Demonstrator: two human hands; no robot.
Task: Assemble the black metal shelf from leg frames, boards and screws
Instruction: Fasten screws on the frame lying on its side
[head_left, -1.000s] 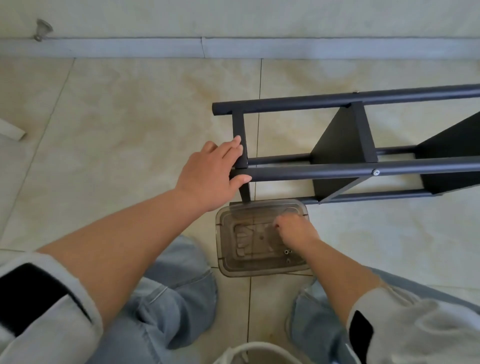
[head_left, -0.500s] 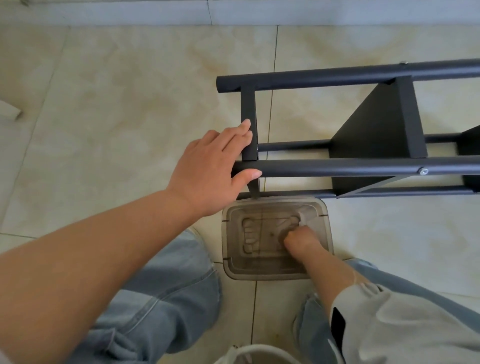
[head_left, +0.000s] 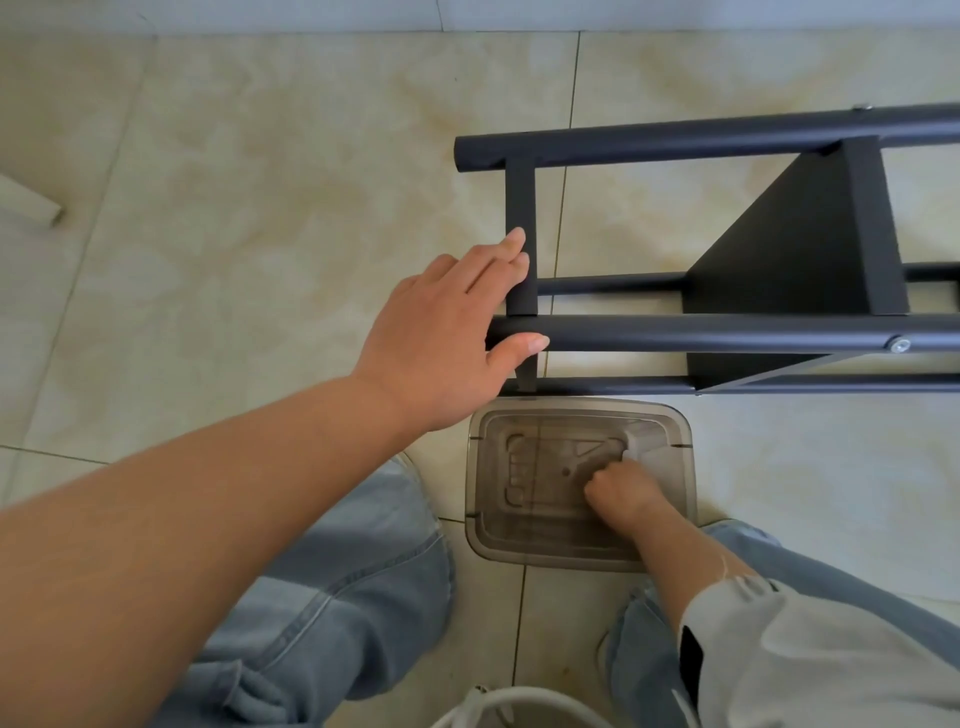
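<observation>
On the tiled floor (head_left: 260, 208), black metal shelf (head_left: 727, 332) lies on its side, long tubes running away to the right of the grips. Left hand (head_left: 447, 338) at the shelf's near end: fingers straight, laid against the short upright crossbar (head_left: 521, 208), thumb tucked under the end of the nearer long tube. No curl round the metal; hand reads as relaxed and wide, steadying rather than clutching.

Just past that hand, to its right, a black board (head_left: 779, 249) stands edge-on between the tubes, fixed in the frame. A silver screw (head_left: 898, 344) sits in the nearer tube beyond the board; another screw head shows on the far tube at upper right.

Directly below the left hand, touching the lowest tube, a clear plastic tray (head_left: 675, 431) rests on the floor. Right hand (head_left: 621, 491) is down inside it, fingers curled tight toward the tray bottom. Whether anything is pinched in them, cannot tell; fingertips hidden by knuckles.

Near edge: blue jeans (head_left: 337, 597) on both knees, grey sleeve (head_left: 779, 649) on right arm.
</observation>
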